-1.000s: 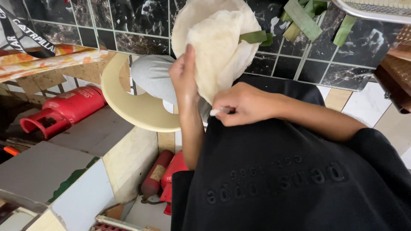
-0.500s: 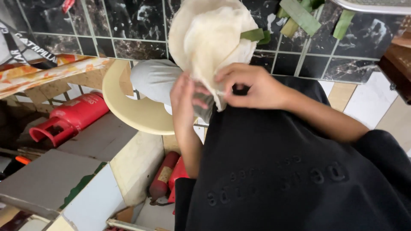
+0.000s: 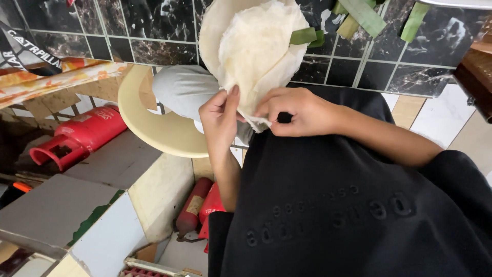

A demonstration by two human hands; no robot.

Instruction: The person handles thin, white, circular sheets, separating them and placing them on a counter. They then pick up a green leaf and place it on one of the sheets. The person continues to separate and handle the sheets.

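I see both hands, left hand and right hand, pinching the lower edge of pale thin wrappers, beside the cream stool.

Tiled kitchen — gas cylinder, leaf strips

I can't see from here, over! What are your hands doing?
Left hand and right hand both pinching the pale thin sheet at its lower edge. Green leaf strip lying on it. Nothing blocking.
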